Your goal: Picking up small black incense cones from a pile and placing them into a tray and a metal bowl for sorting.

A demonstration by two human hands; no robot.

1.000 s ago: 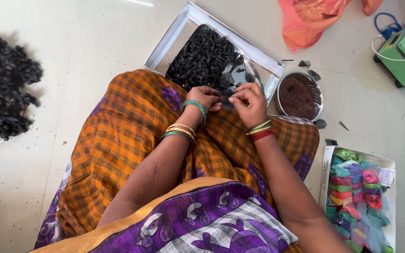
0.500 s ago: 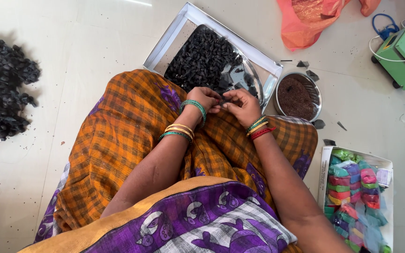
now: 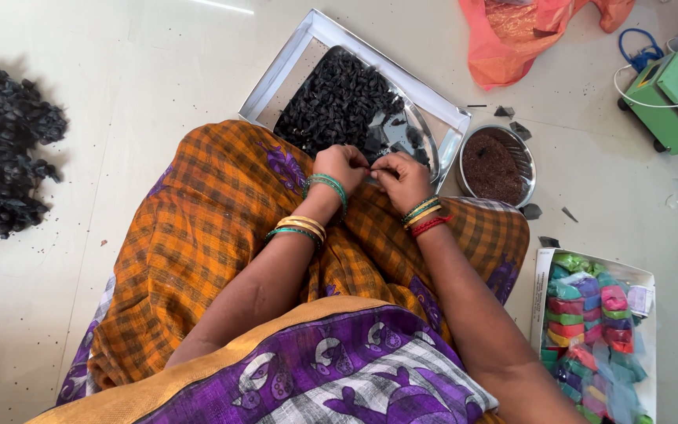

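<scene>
Head view, the only one: both your hands are together over your lap, at the near rim of the round steel tray (image 3: 436, 154). Your left hand (image 3: 344, 165) is curled nearly closed, fingertips pinched. Your right hand (image 3: 399, 177) is likewise curled, fingertips meeting the left's. Whatever sits between the fingertips is too small to make out; can't tell if either hand actually has hold of something.

The tray carries one heap of small black curled pieces (image 3: 339, 102) and sits inside one shallow white rectangular cardboard box (image 3: 296, 51), just beyond your knees.

Count of the rest:
- One small round steel bowl of dark brown granules (image 3: 496, 165), just right of the tray.
- One second, larger pile of black curled pieces on the floor (image 3: 1, 149), far left, well apart from you.
- One white box packed with coloured packets (image 3: 594, 330), red, green, blue, pink, at your right side.
- One orange plastic bag (image 3: 527, 31), top centre-right.
- One green boxy device with a blue loop and white cord (image 3: 668, 82), top right.
- Orange checked cloth (image 3: 198, 235) over your lap.
</scene>
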